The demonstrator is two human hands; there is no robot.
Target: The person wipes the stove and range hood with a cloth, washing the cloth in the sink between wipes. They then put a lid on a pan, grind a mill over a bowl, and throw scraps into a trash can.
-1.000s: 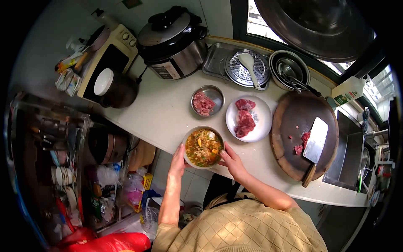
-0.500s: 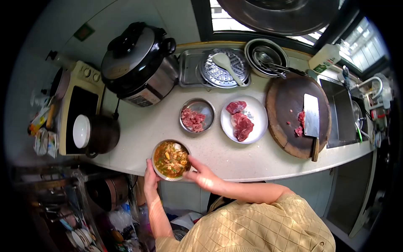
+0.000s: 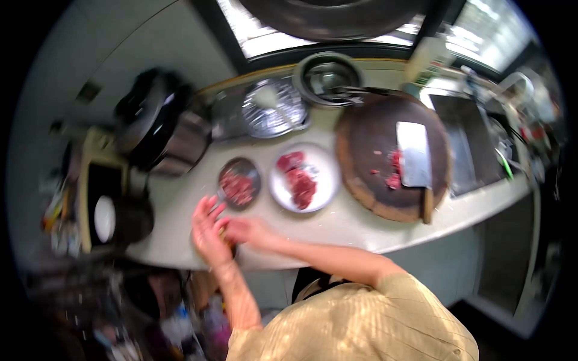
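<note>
At the counter's front edge my left hand (image 3: 209, 236) is raised with its fingers stretched out and apart. My right hand (image 3: 250, 232) touches or nearly touches it, its fingers blurred and partly hidden. Below and between the hands, only a sliver of the bowl of brown soupy food (image 3: 228, 237) shows. Just beyond them sits a small metal bowl (image 3: 255, 175) of chopped raw meat (image 3: 236, 187). To its right, raw meat chunks (image 3: 301, 188) lie on a white plate (image 3: 326, 180).
A cleaver (image 3: 413, 153) and meat scraps lie on a round wooden chopping board (image 3: 367, 129) at right, beside the sink (image 3: 466, 144). Behind are nested metal bowls (image 3: 328, 78) and a steamer rack (image 3: 265, 120). A pressure cooker (image 3: 171, 135) and dark pot (image 3: 133, 219) stand left.
My hands have shifted from the sides of the soupy bowl to above it, close together, now mostly covering it. The whole view has swung and is blurred.
</note>
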